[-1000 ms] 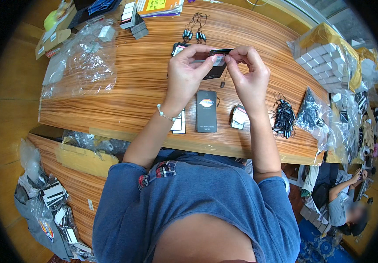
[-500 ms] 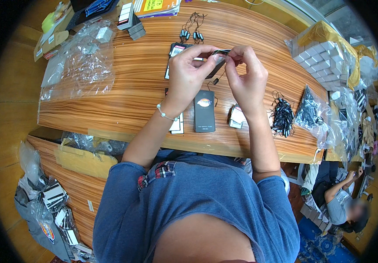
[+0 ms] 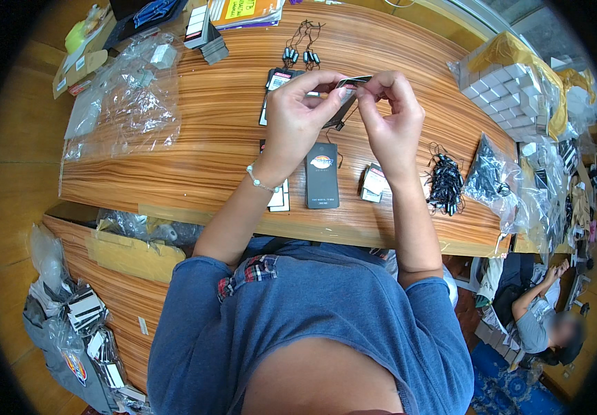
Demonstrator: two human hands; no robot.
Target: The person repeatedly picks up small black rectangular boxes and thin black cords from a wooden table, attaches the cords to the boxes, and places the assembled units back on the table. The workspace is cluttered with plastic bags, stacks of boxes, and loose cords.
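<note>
My left hand [image 3: 295,119] pinches dark hang tags [image 3: 342,111] between thumb and fingers, tilted above the table. At the top edge of these tags, my right hand [image 3: 393,119] is closed in a pinch on a thin black tag string. A small black plastic piece [image 3: 340,126] on that string dangles by the tags' lower end. Beneath my hands lies a dark grey hang tag stack [image 3: 322,183] with a colourful emblem. White-faced tags [image 3: 280,198] lie partly hidden under my left forearm. Small white labels [image 3: 373,183] sit near my right forearm.
Black strings [image 3: 446,181] lie heaped at the right, beside a clear bag of them [image 3: 489,173]. Strung tags [image 3: 281,77] rest beyond my left hand. White small boxes [image 3: 502,93] are stacked far right. Plastic bags [image 3: 132,97] cover the left. A co-worker [image 3: 537,321] sits lower right.
The black plastic piece has risen closer to the tags' lower end. The tags have tilted slightly, and my right fingers have shifted a little. The co-worker's hands have moved.
</note>
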